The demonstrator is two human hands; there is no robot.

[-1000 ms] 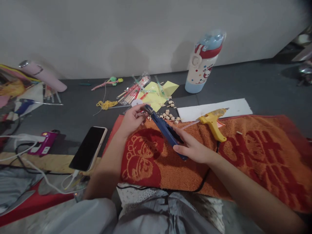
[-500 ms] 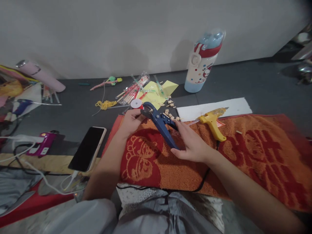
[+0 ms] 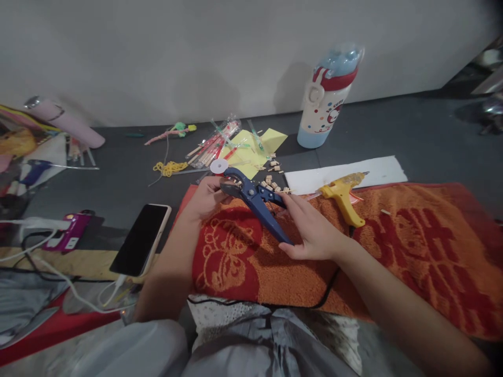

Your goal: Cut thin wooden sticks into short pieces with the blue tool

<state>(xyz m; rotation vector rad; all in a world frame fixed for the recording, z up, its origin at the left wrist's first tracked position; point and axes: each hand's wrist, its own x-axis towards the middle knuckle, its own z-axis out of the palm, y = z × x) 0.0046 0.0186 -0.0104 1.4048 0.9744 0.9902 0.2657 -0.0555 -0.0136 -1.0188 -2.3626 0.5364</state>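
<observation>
Orange-and-red terry towel (image 3: 294, 280) lies on the dark flat tabletop (image 3: 126, 178) | blue-handled cutter (image 3: 257, 203) over towel, between the person's left hand (image 3: 208, 198) and right hand (image 3: 310, 230) | yellow plastic glue gun (image 3: 341, 196) right of both, grip on towel, nozzle over white rectangular board (image 3: 308, 180) | tall white-and-blue cylindrical bottle (image 3: 324, 115) behind board | flat black-screened phone (image 3: 140, 238) left of towel

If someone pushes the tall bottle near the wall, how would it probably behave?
The bottle would likely tip if pushed high, since it stands much taller than wide. It looks smooth and undented, so probably stiff. The clear plastic on top might slip when gripped.
</observation>
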